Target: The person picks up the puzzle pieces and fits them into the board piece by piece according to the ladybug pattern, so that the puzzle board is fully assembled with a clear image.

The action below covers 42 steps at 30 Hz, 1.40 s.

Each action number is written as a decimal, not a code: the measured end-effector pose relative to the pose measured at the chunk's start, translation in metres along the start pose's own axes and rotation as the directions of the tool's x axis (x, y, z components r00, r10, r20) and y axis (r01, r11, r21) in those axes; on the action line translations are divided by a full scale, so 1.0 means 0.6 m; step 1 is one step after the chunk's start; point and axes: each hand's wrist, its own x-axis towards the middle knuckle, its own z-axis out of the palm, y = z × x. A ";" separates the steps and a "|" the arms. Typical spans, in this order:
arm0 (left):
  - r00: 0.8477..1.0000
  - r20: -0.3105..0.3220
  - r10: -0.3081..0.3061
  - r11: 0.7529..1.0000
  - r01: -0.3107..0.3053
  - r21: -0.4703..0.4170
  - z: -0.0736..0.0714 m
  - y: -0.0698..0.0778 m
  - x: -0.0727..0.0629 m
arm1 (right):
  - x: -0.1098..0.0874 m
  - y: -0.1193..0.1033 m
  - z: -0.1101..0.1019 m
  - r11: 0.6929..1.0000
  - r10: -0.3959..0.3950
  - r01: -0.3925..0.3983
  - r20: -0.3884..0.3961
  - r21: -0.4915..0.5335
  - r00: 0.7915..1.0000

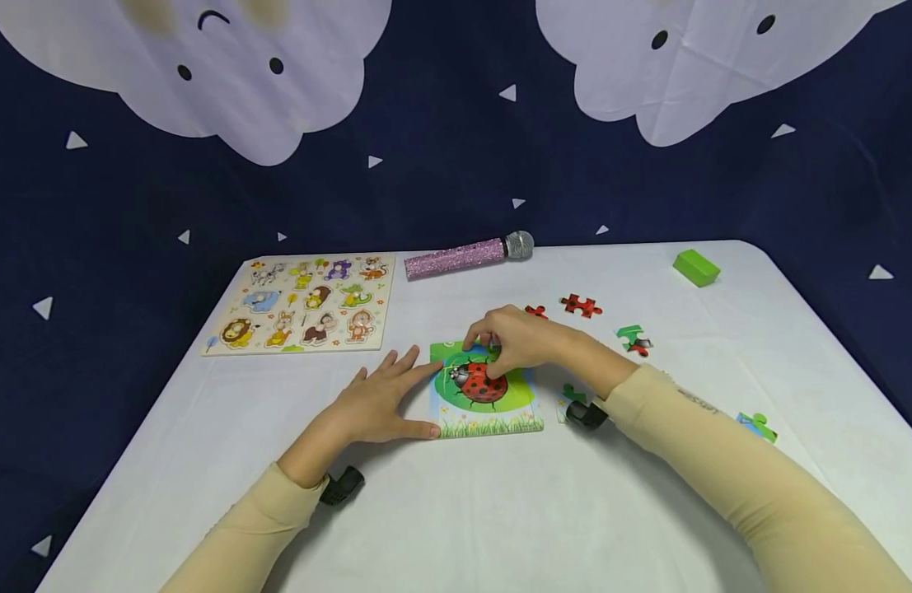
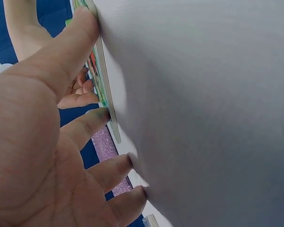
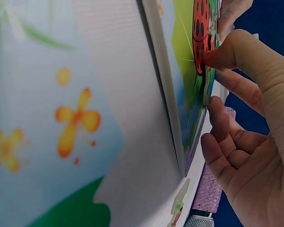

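A square ladybug jigsaw puzzle (image 1: 526, 422) lies on the white table, its grassy edge facing me. My left hand (image 1: 381, 399) rests at its left side, fingers spread and fairly straight, with thumb and index fingertip against the board's edge. Over the puzzle's upper part, my right hand (image 1: 518, 338) bends its thumb and fingers around a puzzle piece (image 3: 208, 87). In the right wrist view the thumb presses on the red spotted part, and the piece's edge stands a little above the board. In the head view the hand covers the upper right of the picture.
Loose jigsaw pieces lie to the right, among them a red spotted piece (image 1: 582, 305), a green and red piece (image 1: 635, 340) and a blue-green piece (image 1: 757, 427). Behind are an animal peg board (image 1: 300, 347), a glittery pink microphone (image 1: 456, 259) and a green block (image 1: 696, 268).
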 end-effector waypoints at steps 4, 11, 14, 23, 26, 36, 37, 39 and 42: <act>1.000 -0.002 0.003 1.000 -0.003 0.000 0.001 0.000 0.000 | 0.000 0.000 -0.002 1.000 0.019 -0.019 0.010 -0.014 1.000; 1.000 -0.001 0.002 1.000 -0.002 0.000 0.000 0.000 0.000 | 0.000 0.003 -0.004 0.999 0.038 -0.037 0.027 -0.026 0.999; 1.000 -0.001 0.002 1.000 -0.002 0.000 -0.001 -0.001 0.000 | 0.000 0.002 -0.006 0.999 0.043 -0.042 0.032 -0.022 0.999; 1.000 0.002 0.005 1.000 -0.005 0.001 -0.001 0.000 0.002 | -0.004 0.004 -0.014 0.999 0.042 -0.042 0.054 0.002 0.998; 1.000 0.004 0.005 1.000 -0.005 -0.004 -0.001 0.000 0.002 | -0.004 0.006 -0.016 0.999 0.048 -0.049 0.061 0.009 0.997; 1.000 0.010 0.002 1.000 -0.002 0.011 0.002 -0.003 0.003 | -0.008 0.009 -0.013 0.999 0.032 -0.032 0.029 0.002 0.999; 1.000 0.010 0.003 1.000 -0.003 0.013 0.003 -0.004 0.004 | -0.010 0.008 -0.013 0.999 0.032 -0.032 0.024 0.005 0.999; 1.000 0.010 0.001 1.000 -0.002 0.011 0.003 -0.004 0.004 | -0.012 0.006 -0.011 1.000 0.025 -0.025 0.013 0.007 1.000; 1.000 0.011 0.000 1.000 0.000 0.006 0.002 -0.003 0.003 | -0.015 0.006 -0.009 1.000 0.025 -0.025 0.003 0.009 1.000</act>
